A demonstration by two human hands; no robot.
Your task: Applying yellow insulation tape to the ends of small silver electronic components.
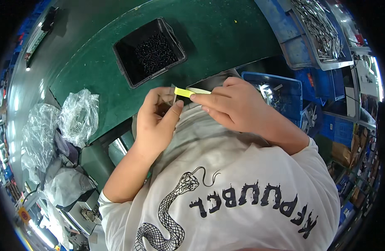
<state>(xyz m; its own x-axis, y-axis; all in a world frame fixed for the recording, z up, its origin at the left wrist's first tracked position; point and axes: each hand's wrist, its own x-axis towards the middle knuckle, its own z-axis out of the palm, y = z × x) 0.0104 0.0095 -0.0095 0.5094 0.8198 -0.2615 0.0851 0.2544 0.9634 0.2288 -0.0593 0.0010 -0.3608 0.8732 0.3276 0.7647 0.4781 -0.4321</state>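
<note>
In front of my body, above the near edge of the green table, my two hands meet around a flat bright yellow strip (183,92). My right hand (238,104) is closed on the strip from the right, index finger laid along it. A pale tapered piece (198,90) shows beside the strip; whether they are joined I cannot tell. With its fingers curled, my left hand (155,119) pinches a small thin, see-through piece (173,95) at the strip's left end. The exact kind of both pieces is too small to make out.
A black bin (127,67) of small black cylindrical parts stands on the green table (217,33). Crumpled clear plastic bags (78,115) lie at the left. To the right are a blue bin (267,78) and a raised blue crate (293,46) full of thin metal strips.
</note>
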